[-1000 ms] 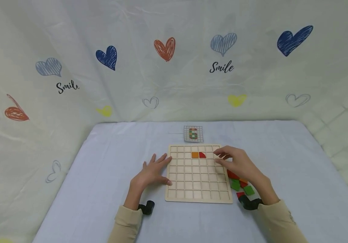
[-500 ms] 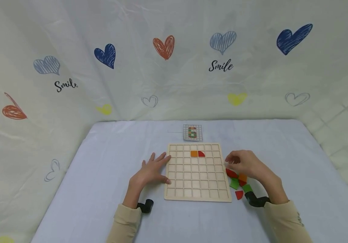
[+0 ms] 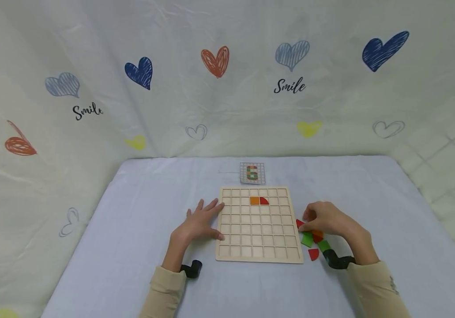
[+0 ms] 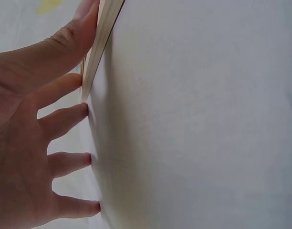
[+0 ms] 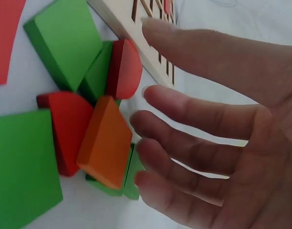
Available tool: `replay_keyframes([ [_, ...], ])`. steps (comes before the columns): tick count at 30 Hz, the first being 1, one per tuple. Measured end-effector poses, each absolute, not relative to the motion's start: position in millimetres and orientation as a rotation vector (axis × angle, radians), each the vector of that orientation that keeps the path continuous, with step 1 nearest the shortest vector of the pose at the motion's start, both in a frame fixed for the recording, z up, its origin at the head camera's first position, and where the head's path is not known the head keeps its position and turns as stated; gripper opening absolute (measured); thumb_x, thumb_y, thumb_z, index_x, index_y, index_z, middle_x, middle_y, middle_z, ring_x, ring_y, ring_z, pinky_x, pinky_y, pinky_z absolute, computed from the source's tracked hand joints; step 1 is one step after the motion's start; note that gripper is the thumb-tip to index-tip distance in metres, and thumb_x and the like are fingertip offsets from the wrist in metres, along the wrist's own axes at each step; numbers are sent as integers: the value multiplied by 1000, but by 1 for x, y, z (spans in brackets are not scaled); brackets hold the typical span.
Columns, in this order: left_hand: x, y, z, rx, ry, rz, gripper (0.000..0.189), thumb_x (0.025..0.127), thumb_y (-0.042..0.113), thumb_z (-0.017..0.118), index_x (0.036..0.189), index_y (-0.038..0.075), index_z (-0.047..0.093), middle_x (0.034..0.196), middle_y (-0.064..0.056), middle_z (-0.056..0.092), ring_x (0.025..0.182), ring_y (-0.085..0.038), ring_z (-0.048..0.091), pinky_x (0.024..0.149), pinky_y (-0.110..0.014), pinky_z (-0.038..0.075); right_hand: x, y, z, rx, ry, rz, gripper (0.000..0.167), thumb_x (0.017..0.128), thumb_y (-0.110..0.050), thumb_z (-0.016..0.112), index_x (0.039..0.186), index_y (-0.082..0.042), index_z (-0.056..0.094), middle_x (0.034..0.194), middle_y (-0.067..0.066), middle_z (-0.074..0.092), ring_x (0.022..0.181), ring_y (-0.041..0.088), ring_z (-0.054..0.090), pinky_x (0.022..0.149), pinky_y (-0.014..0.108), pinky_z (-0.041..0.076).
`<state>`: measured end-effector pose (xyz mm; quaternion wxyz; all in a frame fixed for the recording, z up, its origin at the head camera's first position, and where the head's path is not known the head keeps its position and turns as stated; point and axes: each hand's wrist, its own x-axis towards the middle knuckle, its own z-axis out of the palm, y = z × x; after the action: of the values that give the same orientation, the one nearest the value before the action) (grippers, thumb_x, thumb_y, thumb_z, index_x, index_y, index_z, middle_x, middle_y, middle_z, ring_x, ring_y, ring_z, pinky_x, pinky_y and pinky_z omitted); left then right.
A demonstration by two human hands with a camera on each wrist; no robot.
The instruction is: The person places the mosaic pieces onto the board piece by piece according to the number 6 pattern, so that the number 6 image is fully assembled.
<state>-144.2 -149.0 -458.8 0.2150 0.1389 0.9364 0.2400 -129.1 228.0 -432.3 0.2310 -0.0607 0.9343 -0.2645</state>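
Observation:
A wooden grid board (image 3: 257,229) lies on the table, with an orange square (image 3: 254,200) and a red quarter-round tile (image 3: 264,201) side by side in its second row. At the board's left edge rests my left hand (image 3: 199,224), fingers spread; the thumb (image 4: 72,36) touches the wooden rim in the left wrist view. My right hand (image 3: 325,217) is over loose tiles beside the board's right edge, thumb and fingers apart with nothing between them. Near its fingertips are a red rounded tile (image 5: 127,69) and an orange tile (image 5: 107,143), leaning among green ones (image 5: 67,40).
Behind the board lies a small printed card (image 3: 253,173) with a coloured grid pattern. One red quarter-round tile (image 3: 313,254) sits apart at the front of the pile, near a green tile (image 3: 324,245). A white cloth (image 3: 163,190) covers the table.
My right hand has moved from over the board's upper right corner, rightward and down to the loose tiles. The left hand stays at the board's left edge.

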Motion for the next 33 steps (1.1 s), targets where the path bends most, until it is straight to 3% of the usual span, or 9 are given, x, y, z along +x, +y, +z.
replay_keyframes([
  [16,-143,-146,-457,380,2591,655,100,75,35,91,160,22,40,171,-6,25,159,-46,5,117,-79,5,-126,228,-442,-133,2546,-761,24,84,-20,84,86,-6,64,80,4,61,74,19,54,63,31,49],
  [33,-142,-149,-456,374,2595,690,100,75,34,92,160,21,40,171,-6,26,159,-45,4,117,-78,4,-135,232,-447,-316,2643,-864,11,93,-11,75,101,-4,71,89,3,69,81,18,58,74,35,58],
])
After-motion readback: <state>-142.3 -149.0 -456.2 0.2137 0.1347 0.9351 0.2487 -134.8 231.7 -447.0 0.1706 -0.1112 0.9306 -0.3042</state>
